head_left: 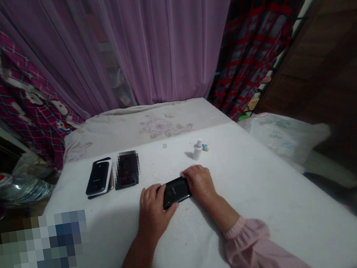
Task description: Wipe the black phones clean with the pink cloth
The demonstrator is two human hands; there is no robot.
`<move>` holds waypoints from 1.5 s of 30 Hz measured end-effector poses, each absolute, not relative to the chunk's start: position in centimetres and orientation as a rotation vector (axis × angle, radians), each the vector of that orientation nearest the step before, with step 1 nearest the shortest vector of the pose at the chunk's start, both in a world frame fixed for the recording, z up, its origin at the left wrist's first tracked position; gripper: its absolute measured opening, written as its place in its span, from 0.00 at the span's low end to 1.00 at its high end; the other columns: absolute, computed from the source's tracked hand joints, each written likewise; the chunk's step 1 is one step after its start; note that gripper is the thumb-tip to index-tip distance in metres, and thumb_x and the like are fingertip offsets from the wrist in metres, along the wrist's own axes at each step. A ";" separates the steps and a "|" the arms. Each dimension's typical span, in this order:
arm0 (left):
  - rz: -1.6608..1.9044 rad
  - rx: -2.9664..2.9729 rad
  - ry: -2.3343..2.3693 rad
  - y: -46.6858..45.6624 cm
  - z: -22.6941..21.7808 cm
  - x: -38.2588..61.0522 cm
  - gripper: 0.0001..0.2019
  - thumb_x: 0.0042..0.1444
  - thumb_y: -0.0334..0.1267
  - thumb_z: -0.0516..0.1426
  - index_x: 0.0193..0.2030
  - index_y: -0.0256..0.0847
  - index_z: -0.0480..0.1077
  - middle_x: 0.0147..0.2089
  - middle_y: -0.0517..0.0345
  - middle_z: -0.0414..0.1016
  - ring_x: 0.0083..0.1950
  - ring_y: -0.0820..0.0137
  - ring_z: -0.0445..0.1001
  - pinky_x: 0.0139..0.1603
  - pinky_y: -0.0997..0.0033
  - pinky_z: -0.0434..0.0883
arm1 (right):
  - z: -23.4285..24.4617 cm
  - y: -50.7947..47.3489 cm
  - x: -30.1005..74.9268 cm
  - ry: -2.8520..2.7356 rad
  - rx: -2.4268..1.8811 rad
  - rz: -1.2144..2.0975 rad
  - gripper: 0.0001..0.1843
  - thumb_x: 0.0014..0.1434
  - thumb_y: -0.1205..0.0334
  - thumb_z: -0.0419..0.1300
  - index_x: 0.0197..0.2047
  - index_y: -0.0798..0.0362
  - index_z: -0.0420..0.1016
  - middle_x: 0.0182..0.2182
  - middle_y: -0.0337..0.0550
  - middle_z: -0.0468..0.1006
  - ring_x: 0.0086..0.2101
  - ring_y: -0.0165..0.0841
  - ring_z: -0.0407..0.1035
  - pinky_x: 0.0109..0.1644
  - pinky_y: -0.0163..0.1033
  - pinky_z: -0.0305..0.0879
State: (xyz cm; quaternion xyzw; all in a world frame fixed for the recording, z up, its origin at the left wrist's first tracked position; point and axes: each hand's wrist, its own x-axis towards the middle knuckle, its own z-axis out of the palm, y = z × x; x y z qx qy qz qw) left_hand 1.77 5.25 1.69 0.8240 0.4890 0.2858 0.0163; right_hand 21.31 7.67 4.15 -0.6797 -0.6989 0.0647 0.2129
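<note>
one glossy black phone (pixel 175 192) | left grip (pixel 153 211) pinching its left end | right grip (pixel 199 184) pinching its right end

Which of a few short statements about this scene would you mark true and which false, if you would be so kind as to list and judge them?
1. The left hand and right hand hold a black smartphone between them. True.
2. The right hand holds a small white bottle. False: the bottle stands upright on the white surface, apart from both hands.
3. A black-backed phone lies to the left of a pixelated dark device. True.
4. The sheer curtain is green. False: it is pale purple.
</note>
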 end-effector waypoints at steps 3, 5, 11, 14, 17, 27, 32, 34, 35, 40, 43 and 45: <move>0.882 2.564 1.520 5.3 1.7 1.8 0.23 0.56 0.46 0.59 0.56 0.38 0.67 0.52 0.43 0.72 0.54 0.52 0.71 0.62 0.40 0.62 | 4.3 7.6 19.6 -2.026 -1.804 0.213 0.09 0.63 0.68 0.59 0.39 0.47 0.80 0.40 0.42 0.81 0.47 0.39 0.66 0.47 0.42 0.52; 0.874 2.564 1.522 5.2 1.7 1.8 0.23 0.57 0.45 0.59 0.56 0.38 0.66 0.52 0.43 0.72 0.54 0.52 0.71 0.62 0.40 0.62 | 4.3 7.6 19.0 -2.063 -1.765 0.228 0.09 0.63 0.68 0.59 0.40 0.47 0.80 0.40 0.42 0.81 0.47 0.39 0.66 0.47 0.42 0.52; 0.886 2.579 1.512 5.2 1.7 1.7 0.22 0.57 0.45 0.59 0.56 0.37 0.66 0.52 0.42 0.72 0.54 0.52 0.71 0.62 0.39 0.62 | 3.8 7.7 20.8 -1.995 -1.802 0.194 0.10 0.64 0.67 0.58 0.40 0.46 0.81 0.41 0.42 0.81 0.49 0.39 0.66 0.48 0.42 0.51; 0.907 2.566 1.515 5.2 1.6 1.7 0.22 0.57 0.46 0.58 0.56 0.39 0.67 0.52 0.43 0.73 0.55 0.52 0.71 0.62 0.39 0.62 | 3.5 7.7 22.6 -1.915 -1.870 0.154 0.10 0.64 0.67 0.58 0.40 0.46 0.81 0.41 0.42 0.81 0.48 0.39 0.66 0.48 0.42 0.50; 0.909 2.565 1.516 5.3 1.5 1.7 0.22 0.57 0.46 0.59 0.56 0.39 0.66 0.53 0.43 0.73 0.55 0.52 0.71 0.62 0.39 0.62 | 3.5 7.7 23.5 -1.869 -1.922 0.143 0.10 0.63 0.68 0.58 0.39 0.46 0.81 0.42 0.41 0.81 0.48 0.39 0.66 0.47 0.42 0.50; 0.871 2.559 1.521 5.2 1.8 1.8 0.23 0.55 0.45 0.60 0.56 0.38 0.67 0.53 0.43 0.72 0.55 0.52 0.71 0.62 0.40 0.62 | 4.4 7.4 19.8 -2.022 -1.805 0.226 0.10 0.63 0.69 0.58 0.41 0.47 0.80 0.41 0.42 0.81 0.48 0.38 0.66 0.48 0.42 0.52; 0.868 2.562 1.519 5.1 1.9 1.8 0.23 0.55 0.45 0.60 0.56 0.38 0.67 0.53 0.43 0.73 0.55 0.52 0.71 0.62 0.40 0.62 | 4.2 7.2 20.0 -2.024 -1.774 0.232 0.11 0.64 0.68 0.58 0.42 0.47 0.80 0.41 0.42 0.81 0.47 0.38 0.67 0.48 0.42 0.52; 0.864 2.554 1.528 5.1 1.9 1.8 0.24 0.55 0.45 0.60 0.56 0.38 0.67 0.53 0.44 0.73 0.55 0.53 0.71 0.62 0.40 0.62 | 3.9 7.2 21.1 -1.979 -1.802 0.192 0.11 0.64 0.68 0.57 0.41 0.47 0.81 0.41 0.42 0.81 0.48 0.38 0.67 0.48 0.41 0.51; 0.862 2.549 1.533 5.1 1.9 1.8 0.24 0.55 0.45 0.60 0.56 0.38 0.67 0.53 0.44 0.73 0.55 0.53 0.71 0.62 0.40 0.62 | 3.8 7.2 21.7 -1.950 -1.820 0.166 0.11 0.64 0.67 0.57 0.41 0.47 0.81 0.42 0.42 0.81 0.48 0.38 0.66 0.48 0.41 0.51; 0.862 2.539 1.542 5.1 1.9 1.8 0.24 0.55 0.45 0.61 0.56 0.38 0.67 0.53 0.43 0.73 0.56 0.52 0.70 0.63 0.41 0.61 | 3.0 7.2 24.2 -1.847 -1.905 0.094 0.11 0.65 0.65 0.56 0.41 0.48 0.81 0.42 0.43 0.82 0.48 0.39 0.67 0.47 0.41 0.51; 0.870 2.539 1.538 5.1 1.8 1.8 0.24 0.55 0.45 0.61 0.56 0.38 0.67 0.53 0.43 0.73 0.56 0.52 0.70 0.63 0.41 0.61 | 3.0 7.3 24.1 -1.854 -1.900 0.065 0.11 0.64 0.67 0.56 0.40 0.49 0.81 0.41 0.43 0.81 0.47 0.39 0.67 0.47 0.41 0.52; 0.877 2.537 1.537 5.1 1.8 1.8 0.23 0.56 0.45 0.60 0.56 0.39 0.67 0.53 0.44 0.73 0.56 0.52 0.70 0.63 0.40 0.61 | 3.1 7.1 23.3 -1.879 -1.880 0.054 0.12 0.63 0.69 0.56 0.40 0.49 0.81 0.40 0.43 0.81 0.46 0.39 0.67 0.47 0.41 0.52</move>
